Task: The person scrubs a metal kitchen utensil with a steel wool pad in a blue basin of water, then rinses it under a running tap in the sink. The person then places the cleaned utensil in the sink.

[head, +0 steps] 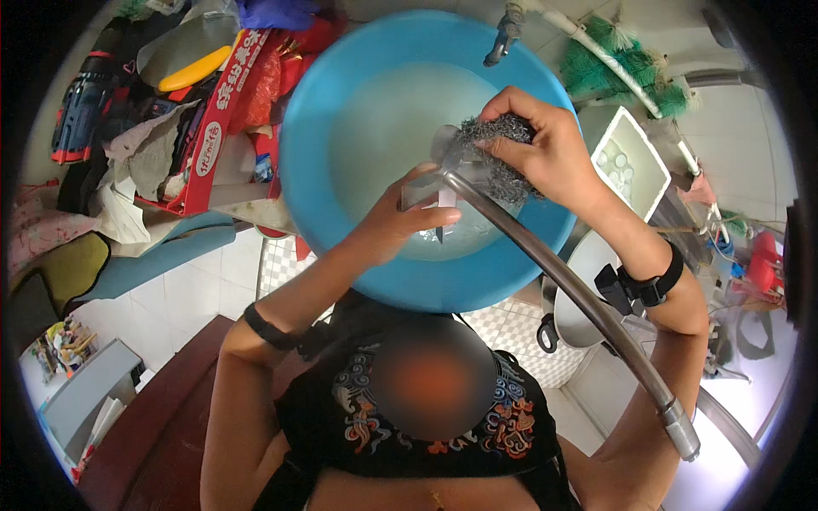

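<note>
Over a large blue plastic basin (313,121) of cloudy water (390,140), both my hands are at work. My right hand (549,144) pinches a tangled steel wool scrubber (501,163), which rests against a shiny metal piece (445,142). My left hand (402,214) grips a greyish part (418,191) close beside it; its exact kind is unclear. A long curved metal tube (549,265) runs from there toward the lower right, passing in front of my right arm and finishing in a metal collar (680,431). Whether the tube joins the gripped part is hard to tell.
A metal tap (505,35) juts over the basin's far rim. At right are a white-rimmed container (629,163), a pale pot (581,300) and green bristly brushes (607,57). Left, a red printed box (217,121) and a cordless drill (83,108) crowd a cluttered surface.
</note>
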{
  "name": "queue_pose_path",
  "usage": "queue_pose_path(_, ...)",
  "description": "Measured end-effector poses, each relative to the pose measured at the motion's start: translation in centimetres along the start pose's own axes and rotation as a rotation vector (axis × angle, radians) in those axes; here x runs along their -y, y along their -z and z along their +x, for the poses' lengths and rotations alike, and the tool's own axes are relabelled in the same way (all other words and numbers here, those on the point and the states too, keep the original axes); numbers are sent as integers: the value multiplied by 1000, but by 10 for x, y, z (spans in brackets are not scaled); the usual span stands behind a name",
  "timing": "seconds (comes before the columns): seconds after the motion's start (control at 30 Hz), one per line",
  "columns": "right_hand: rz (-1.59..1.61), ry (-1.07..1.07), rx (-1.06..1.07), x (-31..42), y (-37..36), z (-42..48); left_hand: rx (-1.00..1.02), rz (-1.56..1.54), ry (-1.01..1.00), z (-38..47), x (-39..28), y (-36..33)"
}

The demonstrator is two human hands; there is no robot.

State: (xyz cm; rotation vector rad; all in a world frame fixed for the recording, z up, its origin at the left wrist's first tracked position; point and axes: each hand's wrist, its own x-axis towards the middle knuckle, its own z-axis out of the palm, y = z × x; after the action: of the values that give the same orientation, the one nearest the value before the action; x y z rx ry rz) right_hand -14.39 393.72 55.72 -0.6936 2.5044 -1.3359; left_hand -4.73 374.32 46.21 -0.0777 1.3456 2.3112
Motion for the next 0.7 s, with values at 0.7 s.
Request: queue_pose_path(0.7,-239,133,36,4,39,8,-24,-6,159,-3,-33,11)
